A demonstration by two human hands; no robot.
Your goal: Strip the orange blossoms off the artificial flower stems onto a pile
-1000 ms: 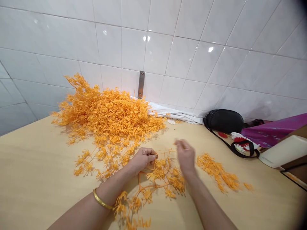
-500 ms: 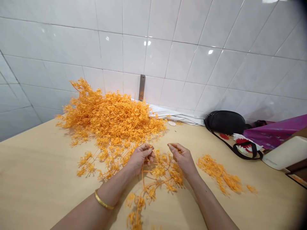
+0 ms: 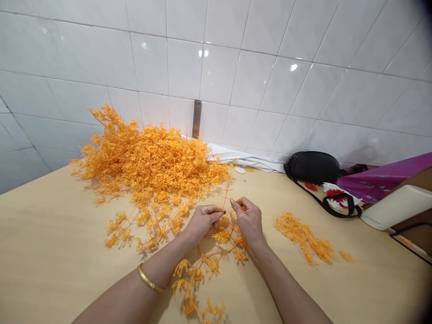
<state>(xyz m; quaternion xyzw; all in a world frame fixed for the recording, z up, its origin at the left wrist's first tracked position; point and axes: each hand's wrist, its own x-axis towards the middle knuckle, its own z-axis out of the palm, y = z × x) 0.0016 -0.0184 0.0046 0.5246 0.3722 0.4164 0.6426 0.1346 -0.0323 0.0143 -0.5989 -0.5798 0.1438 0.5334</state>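
Note:
My left hand is closed in a pinch on a thin orange stem that sticks up past the fingertips with a small cross-shaped tip. Just to its right, my right hand has thumb and fingers drawn together, with bits of orange plastic flower showing by its curled fingers; the fingertips are close to the stem but apart from the left hand. A branching orange artificial flower spray hangs below and between both hands, spreading toward the front edge of the view. Part of it is hidden behind the fingers.
A large heap of orange artificial flower sprays stands against the tiled wall at back left. Loose orange florets lie to the right on the table. Farther right are a black bag, a purple cloth and a cream-coloured object.
My right hand has moved left, closer to my left hand. A thin stem now stands upright from the left fingertips. The view has shifted slightly.

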